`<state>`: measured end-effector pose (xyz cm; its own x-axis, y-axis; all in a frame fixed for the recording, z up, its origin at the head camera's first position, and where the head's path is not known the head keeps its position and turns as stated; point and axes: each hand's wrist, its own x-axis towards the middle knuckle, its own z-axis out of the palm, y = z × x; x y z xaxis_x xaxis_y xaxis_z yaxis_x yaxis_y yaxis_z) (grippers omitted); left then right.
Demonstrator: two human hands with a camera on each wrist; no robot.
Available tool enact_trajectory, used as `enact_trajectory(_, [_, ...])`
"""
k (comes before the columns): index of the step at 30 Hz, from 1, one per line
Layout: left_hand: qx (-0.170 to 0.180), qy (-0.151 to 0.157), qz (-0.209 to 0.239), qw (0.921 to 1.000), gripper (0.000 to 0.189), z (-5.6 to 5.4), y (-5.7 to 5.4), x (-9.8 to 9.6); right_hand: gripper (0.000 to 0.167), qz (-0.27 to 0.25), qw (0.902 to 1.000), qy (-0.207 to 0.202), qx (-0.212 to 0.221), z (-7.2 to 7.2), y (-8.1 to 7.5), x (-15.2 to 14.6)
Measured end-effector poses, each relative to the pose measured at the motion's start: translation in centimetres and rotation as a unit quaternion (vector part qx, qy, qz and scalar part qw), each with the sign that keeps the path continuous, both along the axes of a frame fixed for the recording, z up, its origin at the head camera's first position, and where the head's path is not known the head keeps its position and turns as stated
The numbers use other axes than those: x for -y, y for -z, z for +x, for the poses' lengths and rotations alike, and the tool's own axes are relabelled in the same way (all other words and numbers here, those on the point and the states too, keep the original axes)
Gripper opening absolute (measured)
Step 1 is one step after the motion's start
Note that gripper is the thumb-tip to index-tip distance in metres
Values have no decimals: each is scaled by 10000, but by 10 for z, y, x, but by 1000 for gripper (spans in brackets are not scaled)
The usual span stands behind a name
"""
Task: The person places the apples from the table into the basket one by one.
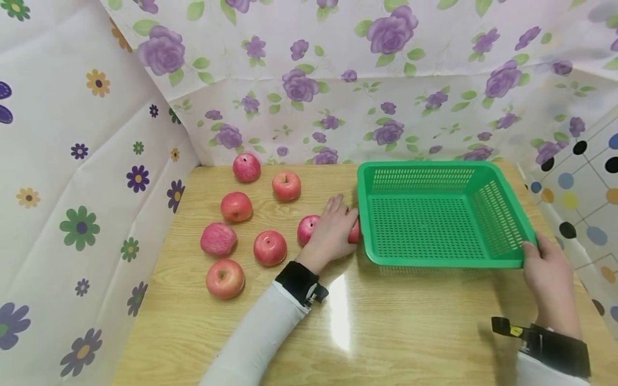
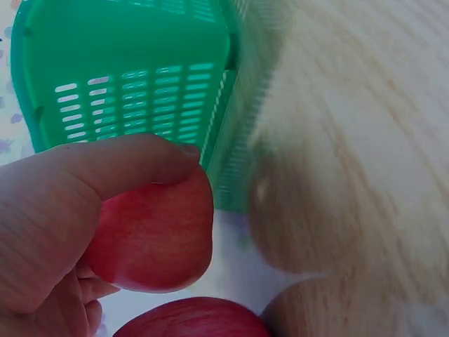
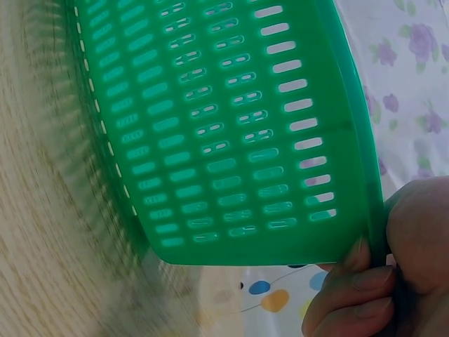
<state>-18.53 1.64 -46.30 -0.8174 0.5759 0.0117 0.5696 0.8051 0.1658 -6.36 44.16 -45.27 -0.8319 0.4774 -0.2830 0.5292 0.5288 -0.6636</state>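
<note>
My left hand [image 1: 334, 230] grips a red apple [image 2: 158, 235] right beside the left wall of a green plastic basket [image 1: 364, 214]. In the left wrist view the thumb lies across the top of this apple, and in the head view the hand hides most of it. A second apple [image 1: 306, 229], pinkish red, sits just left of the hand and is partly covered by it. At the basket's front right corner, my right hand [image 1: 550, 273] holds the rim. The right wrist view shows its fingers [image 3: 361, 309] curled under the rim.
On the wooden table [image 1: 410, 321], several more apples stand to the left, among them a nearby red apple [image 1: 270, 248] and a far one [image 1: 247, 168]. Flowered cloth [image 1: 299, 118] hangs behind the table, with patterned sheets at both sides.
</note>
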Motion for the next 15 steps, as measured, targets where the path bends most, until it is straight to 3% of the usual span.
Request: enact_trajectory(15, [-71,-218,517,9984,84,7,-35,22,72,-228,9995,107,163,0,-2,-4])
